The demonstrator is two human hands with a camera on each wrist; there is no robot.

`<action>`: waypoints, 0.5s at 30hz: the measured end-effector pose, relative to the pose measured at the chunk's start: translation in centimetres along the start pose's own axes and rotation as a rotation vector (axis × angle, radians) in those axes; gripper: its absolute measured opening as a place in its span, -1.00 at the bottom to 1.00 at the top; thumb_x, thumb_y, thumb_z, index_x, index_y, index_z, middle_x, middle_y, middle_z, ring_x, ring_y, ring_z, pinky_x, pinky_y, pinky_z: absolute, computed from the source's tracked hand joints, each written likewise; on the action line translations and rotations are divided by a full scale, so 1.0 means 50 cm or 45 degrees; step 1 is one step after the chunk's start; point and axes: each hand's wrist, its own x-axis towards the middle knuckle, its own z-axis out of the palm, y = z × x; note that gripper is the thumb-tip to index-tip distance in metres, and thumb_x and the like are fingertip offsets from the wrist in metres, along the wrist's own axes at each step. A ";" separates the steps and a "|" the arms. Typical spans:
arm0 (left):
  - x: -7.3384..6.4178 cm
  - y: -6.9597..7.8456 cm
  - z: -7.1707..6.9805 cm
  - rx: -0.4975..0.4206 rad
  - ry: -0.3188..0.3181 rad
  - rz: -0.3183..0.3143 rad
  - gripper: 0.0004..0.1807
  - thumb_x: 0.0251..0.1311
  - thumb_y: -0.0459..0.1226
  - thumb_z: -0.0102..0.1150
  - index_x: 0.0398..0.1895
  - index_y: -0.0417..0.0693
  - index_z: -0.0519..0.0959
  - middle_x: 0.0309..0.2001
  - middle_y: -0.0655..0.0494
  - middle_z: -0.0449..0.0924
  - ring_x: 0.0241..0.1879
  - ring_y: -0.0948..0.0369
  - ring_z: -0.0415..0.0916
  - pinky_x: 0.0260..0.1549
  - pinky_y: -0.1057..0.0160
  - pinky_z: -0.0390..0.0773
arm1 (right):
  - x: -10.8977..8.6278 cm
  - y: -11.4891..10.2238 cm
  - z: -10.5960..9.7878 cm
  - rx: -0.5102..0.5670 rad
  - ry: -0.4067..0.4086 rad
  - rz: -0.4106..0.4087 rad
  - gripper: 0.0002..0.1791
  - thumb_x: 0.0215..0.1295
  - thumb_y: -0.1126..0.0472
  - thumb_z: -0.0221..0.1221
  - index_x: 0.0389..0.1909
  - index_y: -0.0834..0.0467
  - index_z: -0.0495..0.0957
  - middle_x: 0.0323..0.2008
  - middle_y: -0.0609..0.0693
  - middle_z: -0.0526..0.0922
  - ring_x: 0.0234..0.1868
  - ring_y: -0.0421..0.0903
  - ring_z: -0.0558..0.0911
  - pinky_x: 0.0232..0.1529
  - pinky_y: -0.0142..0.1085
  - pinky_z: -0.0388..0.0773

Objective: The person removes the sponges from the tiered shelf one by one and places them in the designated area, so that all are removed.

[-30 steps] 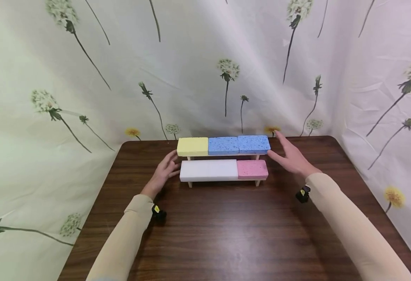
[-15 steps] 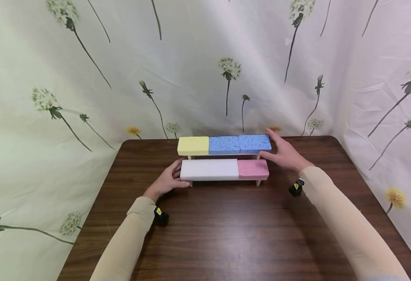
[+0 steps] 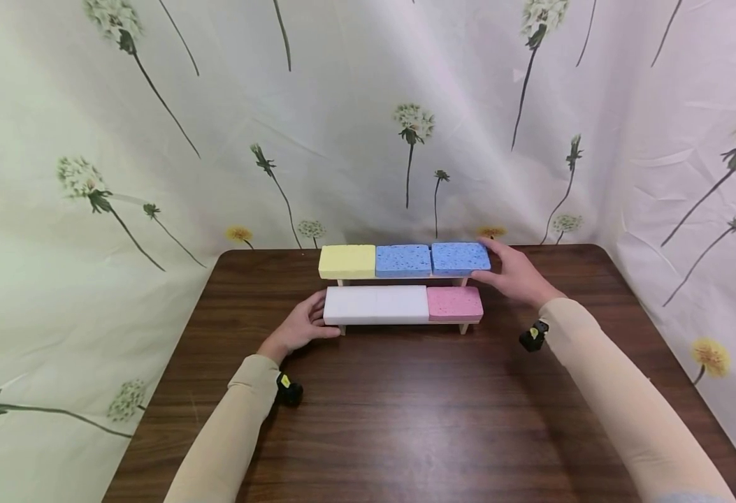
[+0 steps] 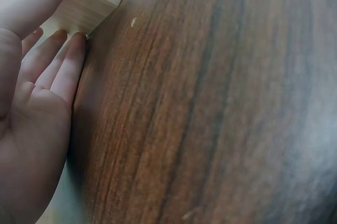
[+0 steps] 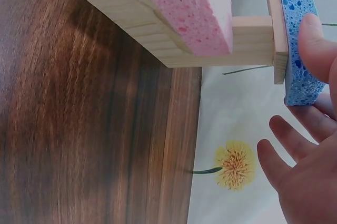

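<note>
A two-step wooden stand (image 5: 131, 23) bears rows of sponges. On its upper step lie a yellow sponge (image 3: 347, 260), a blue sponge (image 3: 402, 260) and another blue sponge (image 3: 460, 258) at the right end. White sponge blocks (image 3: 377, 304) and a pink sponge (image 3: 454, 303) cover the lower step. My right hand (image 3: 518, 274) grips the right-end blue sponge, thumb in front and fingers behind. My left hand (image 3: 300, 326) is at the lower step's left end; in the left wrist view its fairly straight fingers touch the wooden end panel (image 4: 84, 5).
The stand is near the back edge of a dark wood table (image 3: 405, 419). Behind it hangs a white cloth (image 3: 342, 140) printed with dandelions. A black wrist camera (image 3: 289, 391) sits on the left cuff, another wrist camera (image 3: 534, 337) on the right.
My right hand has closed in on the right-end blue sponge, which has shifted slightly right, leaving a narrow gap. My left hand has moved its thumb to the stand's front left.
</note>
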 end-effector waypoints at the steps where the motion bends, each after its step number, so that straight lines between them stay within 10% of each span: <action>1: 0.000 0.000 0.000 0.007 0.003 -0.004 0.11 0.16 -0.46 0.53 0.67 -0.27 0.01 0.58 -0.30 0.18 0.52 -0.17 0.25 0.31 0.22 0.54 | -0.001 0.001 -0.001 0.002 0.004 0.004 -0.08 0.44 0.00 0.37 0.63 0.22 0.14 0.54 0.30 0.30 0.53 0.29 0.30 0.50 0.27 0.27; 15: 0.001 -0.005 0.001 0.072 0.022 -0.032 0.02 0.22 -0.38 0.52 0.65 -0.25 0.09 0.55 -0.29 0.24 0.50 -0.16 0.30 0.33 0.14 0.54 | -0.024 0.019 -0.024 0.015 0.021 0.076 -0.16 0.49 0.08 0.32 0.61 0.27 0.15 0.54 0.32 0.26 0.52 0.29 0.29 0.50 0.28 0.24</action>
